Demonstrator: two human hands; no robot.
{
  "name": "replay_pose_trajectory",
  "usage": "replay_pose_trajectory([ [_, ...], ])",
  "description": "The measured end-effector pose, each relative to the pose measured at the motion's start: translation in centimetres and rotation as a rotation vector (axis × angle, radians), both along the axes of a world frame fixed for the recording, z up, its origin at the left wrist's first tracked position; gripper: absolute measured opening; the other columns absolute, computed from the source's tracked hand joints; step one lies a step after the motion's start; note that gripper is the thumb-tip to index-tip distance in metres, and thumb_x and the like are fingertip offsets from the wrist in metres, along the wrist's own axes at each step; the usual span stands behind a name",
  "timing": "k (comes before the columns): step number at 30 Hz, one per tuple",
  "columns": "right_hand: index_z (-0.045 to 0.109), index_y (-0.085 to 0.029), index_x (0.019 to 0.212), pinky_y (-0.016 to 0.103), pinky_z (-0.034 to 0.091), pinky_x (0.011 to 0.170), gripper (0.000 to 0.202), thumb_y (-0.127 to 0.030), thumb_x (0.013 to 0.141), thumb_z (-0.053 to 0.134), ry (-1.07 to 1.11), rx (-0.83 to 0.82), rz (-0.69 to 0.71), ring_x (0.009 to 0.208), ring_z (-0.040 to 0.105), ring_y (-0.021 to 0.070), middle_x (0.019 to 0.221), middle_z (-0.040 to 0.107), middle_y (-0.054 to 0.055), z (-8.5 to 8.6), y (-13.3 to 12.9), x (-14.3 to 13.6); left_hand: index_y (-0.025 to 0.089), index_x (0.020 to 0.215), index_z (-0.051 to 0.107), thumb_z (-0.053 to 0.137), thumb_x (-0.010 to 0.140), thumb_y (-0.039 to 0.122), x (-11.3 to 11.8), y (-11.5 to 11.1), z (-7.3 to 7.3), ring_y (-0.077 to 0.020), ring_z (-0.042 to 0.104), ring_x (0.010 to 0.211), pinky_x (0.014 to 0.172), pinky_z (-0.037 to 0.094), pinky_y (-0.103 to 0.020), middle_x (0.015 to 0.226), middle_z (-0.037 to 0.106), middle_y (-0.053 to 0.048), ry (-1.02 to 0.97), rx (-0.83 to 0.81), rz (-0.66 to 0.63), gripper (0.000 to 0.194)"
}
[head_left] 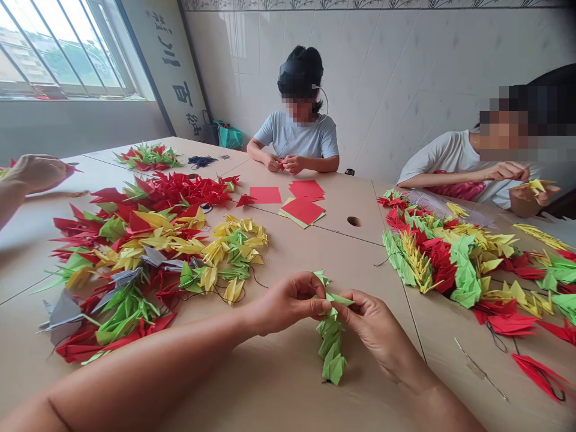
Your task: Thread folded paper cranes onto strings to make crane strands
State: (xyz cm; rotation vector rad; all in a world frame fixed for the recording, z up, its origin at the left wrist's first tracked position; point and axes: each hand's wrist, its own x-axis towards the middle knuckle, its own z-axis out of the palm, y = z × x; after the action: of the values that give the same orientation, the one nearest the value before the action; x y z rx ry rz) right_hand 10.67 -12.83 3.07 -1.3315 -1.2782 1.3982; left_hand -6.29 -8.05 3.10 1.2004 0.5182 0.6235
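Near the front middle of the table, a string of green folded paper cranes [332,345] runs between my two hands. My left hand [290,303] pinches it from the left near its upper end, thumb against fingertips. From the right, my right hand [371,321] closes thumb and finger on a green paper crane [341,299] of the same string. Several cranes hang below the fingers toward me, down to a dark thread end. Part of the string's upper end is covered by my left fingers.
A big heap of red, green, yellow and grey paper cranes [135,252] lies left. Strung cranes [432,252] lie right, beside a long thin needle [481,369]. Square paper sheets [303,210] lie mid-table. One person [299,135] sits opposite, another [450,156] right; a hand [38,171] shows left.
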Motion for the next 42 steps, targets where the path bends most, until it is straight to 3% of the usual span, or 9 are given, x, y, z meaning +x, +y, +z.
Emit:
replay_pose_trajectory([
  [8, 0.054, -0.019, 0.083, 0.022, 0.045, 0.059, 0.029, -0.044, 0.073, 0.064, -0.044, 0.079, -0.042, 0.065, 0.056, 0.0128, 0.072, 0.060, 0.000, -0.3, 0.0, -0.1, 0.012, 0.077, 0.052, 0.066, 0.072, 0.033, 0.1, 0.0, 0.0, -0.0081, 0.049, 0.064, 0.064, 0.040, -0.024, 0.068, 0.053, 0.001, 0.051, 0.026, 0.056, 0.026],
  [11, 0.048, -0.022, 0.091, 0.026, 0.049, 0.063, 0.025, -0.038, 0.077, 0.060, -0.170, 0.246, -0.120, 0.075, 0.059, 0.0156, 0.088, 0.059, 0.003, -0.3, -0.3, -0.2, 0.013, 0.078, 0.053, 0.067, 0.070, 0.035, 0.1, -0.1, 0.2, -0.0086, 0.050, 0.065, 0.065, 0.041, -0.025, 0.066, 0.054, 0.002, 0.077, -0.006, 0.103, 0.028],
  [16, 0.057, -0.023, 0.085, 0.037, 0.048, 0.081, 0.011, -0.031, 0.078, 0.058, -0.623, 0.664, -0.140, 0.104, 0.052, 0.0237, 0.110, 0.049, 0.008, -0.3, -0.9, -0.4, 0.013, 0.074, 0.052, 0.069, 0.067, 0.037, 0.2, -0.1, 0.4, -0.0087, 0.051, 0.065, 0.068, 0.044, -0.028, 0.066, 0.054, 0.002, 0.065, -0.044, 0.144, 0.030],
  [22, 0.060, -0.022, 0.080, 0.035, 0.050, 0.075, 0.006, -0.018, 0.081, 0.055, -0.814, 0.919, -0.186, 0.089, 0.057, 0.0193, 0.107, 0.050, 0.008, -1.2, -0.7, -0.5, 0.013, 0.076, 0.050, 0.070, 0.067, 0.033, 0.2, -0.1, 0.1, -0.0087, 0.051, 0.066, 0.067, 0.042, -0.026, 0.068, 0.054, 0.002, 0.042, -0.046, 0.119, 0.030],
  [29, 0.062, -0.019, 0.086, 0.039, 0.048, 0.082, 0.019, -0.005, 0.075, 0.056, -0.939, 1.141, -0.129, 0.098, 0.054, 0.0227, 0.104, 0.053, 0.010, -1.1, -0.8, -0.3, 0.013, 0.073, 0.051, 0.070, 0.066, 0.035, 0.3, -0.2, 0.1, -0.0085, 0.052, 0.066, 0.070, 0.043, -0.027, 0.066, 0.054, 0.002, 0.036, -0.091, 0.134, 0.031],
  [36, 0.063, -0.021, 0.088, 0.040, 0.047, 0.084, 0.022, -0.006, 0.075, 0.054, -0.846, 1.083, -0.077, 0.099, 0.053, 0.0227, 0.103, 0.054, 0.009, -0.7, -0.9, -0.5, 0.013, 0.075, 0.052, 0.072, 0.064, 0.033, 0.1, 0.1, 0.1, -0.0089, 0.054, 0.067, 0.072, 0.043, -0.028, 0.068, 0.055, 0.002, -0.001, -0.154, 0.129, 0.031],
  [39, 0.059, -0.022, 0.094, 0.038, 0.047, 0.084, 0.019, -0.013, 0.079, 0.051, -0.693, 0.928, -0.121, 0.099, 0.053, 0.0213, 0.103, 0.054, 0.008, -0.5, -0.8, -0.5, 0.013, 0.075, 0.052, 0.073, 0.064, 0.033, 0.0, 0.2, 0.1, -0.0088, 0.053, 0.067, 0.071, 0.042, -0.027, 0.069, 0.056, 0.002, 0.014, -0.158, 0.122, 0.030],
  [42, 0.055, -0.021, 0.096, 0.033, 0.049, 0.075, 0.016, -0.026, 0.081, 0.054, -0.596, 0.673, -0.239, 0.084, 0.057, 0.0186, 0.096, 0.058, 0.006, -0.4, -0.6, -0.3, 0.013, 0.075, 0.053, 0.072, 0.065, 0.033, 0.0, 0.2, 0.1, -0.0078, 0.050, 0.065, 0.066, 0.040, -0.024, 0.068, 0.054, 0.002, 0.013, -0.106, 0.111, 0.029],
])
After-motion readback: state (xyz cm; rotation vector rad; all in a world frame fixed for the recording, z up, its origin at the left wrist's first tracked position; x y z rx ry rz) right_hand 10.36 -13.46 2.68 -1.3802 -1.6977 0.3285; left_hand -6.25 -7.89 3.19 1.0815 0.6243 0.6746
